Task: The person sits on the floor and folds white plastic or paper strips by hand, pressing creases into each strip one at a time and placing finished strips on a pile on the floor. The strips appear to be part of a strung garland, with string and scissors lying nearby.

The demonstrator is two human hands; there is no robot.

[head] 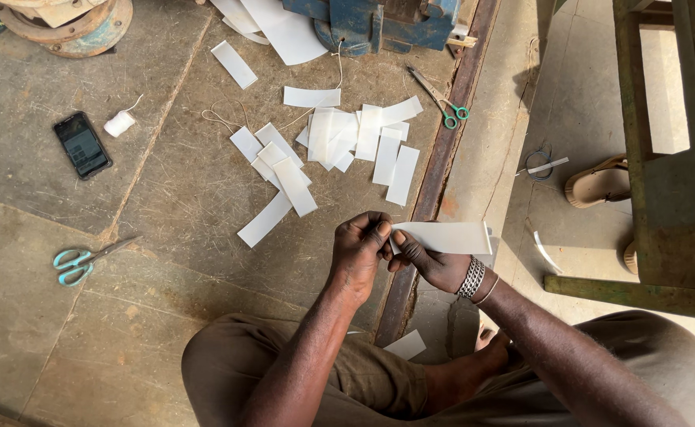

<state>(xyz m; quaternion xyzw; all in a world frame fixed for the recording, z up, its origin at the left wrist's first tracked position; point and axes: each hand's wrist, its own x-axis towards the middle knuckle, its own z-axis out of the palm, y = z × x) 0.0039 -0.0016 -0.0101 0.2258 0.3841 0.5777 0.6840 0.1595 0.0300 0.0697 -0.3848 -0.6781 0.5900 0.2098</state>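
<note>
— Knees first: brown trousers (363, 372) fill the bottom of the view, with a bare foot (466, 372) tucked between them and a small white scrap (405, 345) just at its ten o'clock.

— And the hands?

— Both are closed on one white strip (449, 237). Left hand (359, 253) pinches its left end, thumb against forefinger; right hand (434, 265), bracelets (472, 277) at the wrist, grips from underneath with the thumb on top. That strip runs out flat toward three o'clock, held above the floor's rusty metal rail (434, 174).

— What lies around them?

— At twelve o'clock from the hands, a loose heap of white strips (339, 142) on the concrete, overlapping one another. Green-handled scissors (442, 103) rest at one o'clock beside the rail. Another pair, teal-handled scissors (83, 261), sits well apart at nine o'clock.

— Anything farther out?

— Toward ten o'clock, a dark phone (82, 145) lying face up with a white thread spool (119, 123) just beside it. A blue vise (379, 24) stands at the top edge. At three o'clock, a tan sandal (596, 183) near a green wooden frame (672, 158).
</note>
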